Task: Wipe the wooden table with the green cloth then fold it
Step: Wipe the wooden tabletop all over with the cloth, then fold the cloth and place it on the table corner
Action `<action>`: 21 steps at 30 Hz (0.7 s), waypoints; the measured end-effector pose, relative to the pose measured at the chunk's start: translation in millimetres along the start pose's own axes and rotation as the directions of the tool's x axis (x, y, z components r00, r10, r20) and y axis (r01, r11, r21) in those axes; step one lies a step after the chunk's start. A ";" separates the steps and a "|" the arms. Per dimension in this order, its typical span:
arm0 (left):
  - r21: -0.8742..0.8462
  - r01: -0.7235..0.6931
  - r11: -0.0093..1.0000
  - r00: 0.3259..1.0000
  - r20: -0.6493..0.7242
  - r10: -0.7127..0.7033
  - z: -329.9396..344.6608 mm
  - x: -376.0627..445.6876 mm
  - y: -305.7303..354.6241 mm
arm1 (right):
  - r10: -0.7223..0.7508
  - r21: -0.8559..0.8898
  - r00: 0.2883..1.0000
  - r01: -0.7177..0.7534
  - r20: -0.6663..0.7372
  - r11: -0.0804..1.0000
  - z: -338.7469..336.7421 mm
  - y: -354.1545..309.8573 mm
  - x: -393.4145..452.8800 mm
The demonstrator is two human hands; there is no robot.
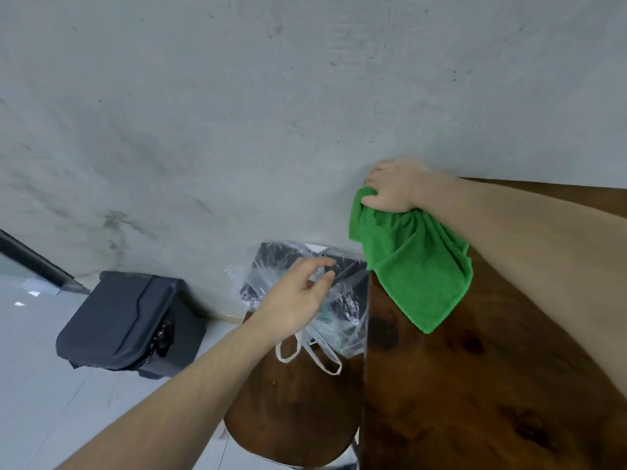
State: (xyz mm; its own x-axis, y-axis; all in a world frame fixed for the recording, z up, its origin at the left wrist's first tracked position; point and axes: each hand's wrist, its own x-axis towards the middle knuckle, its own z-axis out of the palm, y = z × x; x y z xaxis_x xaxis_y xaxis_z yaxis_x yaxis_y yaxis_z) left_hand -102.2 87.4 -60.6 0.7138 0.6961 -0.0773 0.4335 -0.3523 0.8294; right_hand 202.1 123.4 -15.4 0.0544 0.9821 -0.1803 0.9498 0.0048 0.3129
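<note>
Green cloth (412, 262), bunched at its top in our right hand (393, 188), hangs down over the far left corner of the wooden surface (492, 385). Long axis runs from the fist near the wall down and to the right, ending in a loose corner that points toward us. Right grip: fingers curled round the gathered fabric, holding it. We cannot tell whether the lower corner touches the wood or hangs just above it.

Left hand (298, 300) reaches forward over a clear plastic bag (336, 300). Fingers loosely bent; thumb and forefinger sit close at the bag's top, but we cannot tell whether they pinch it. Grip state on that side is unclear.

Surface: dark brown wood with darker knots, cut off at the right and bottom edges. Beside its left edge sits a rounded wooden seat (291, 412) carrying the bag, whose white handles trail onto it.

Room: grey, scuffed wall (237, 113) behind; pale floor (40, 385) at left, with a dark bin (129, 320) against the wall.

Bag contents are dark and hard to make out through the plastic.
</note>
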 end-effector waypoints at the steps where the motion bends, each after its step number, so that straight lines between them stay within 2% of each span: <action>1: -0.009 0.010 1.000 1.000 0.000 -0.010 0.8 2.7 1.4 | 0.020 0.035 1.000 -0.019 -0.015 0.999 3.3 -1.1 -0.1; 5: -0.063 0.071 0.996 0.997 -0.003 -0.071 7.0 3.2 10.5 | 0.074 0.255 0.996 -0.060 -0.044 0.965 20.3 -12.9 -14.0; 9: -0.122 0.080 0.989 0.997 -0.004 -0.081 10.8 -8.1 23.1 | 0.005 0.310 0.999 0.008 -0.043 0.951 18.6 -42.9 -52.7; 16: -0.025 -0.080 0.996 0.996 -0.036 0.079 14.1 -46.1 31.6 | -0.062 0.408 0.988 0.115 -0.141 0.905 17.6 -108.8 -156.5; 21: 0.036 -0.207 0.978 0.978 0.021 0.207 24.9 -88.0 41.6 | -0.016 0.467 0.990 0.080 -0.140 0.881 17.6 -147.5 -242.0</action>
State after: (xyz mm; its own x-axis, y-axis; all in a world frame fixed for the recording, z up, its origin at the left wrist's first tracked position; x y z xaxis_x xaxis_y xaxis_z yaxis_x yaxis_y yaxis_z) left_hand -133.3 -4.1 -33.1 0.7992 0.5952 0.0843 0.2958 -0.5116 0.8067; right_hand 54.3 -118.3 -34.3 -0.0041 0.9986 -0.0531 0.9846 -0.0052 -0.1745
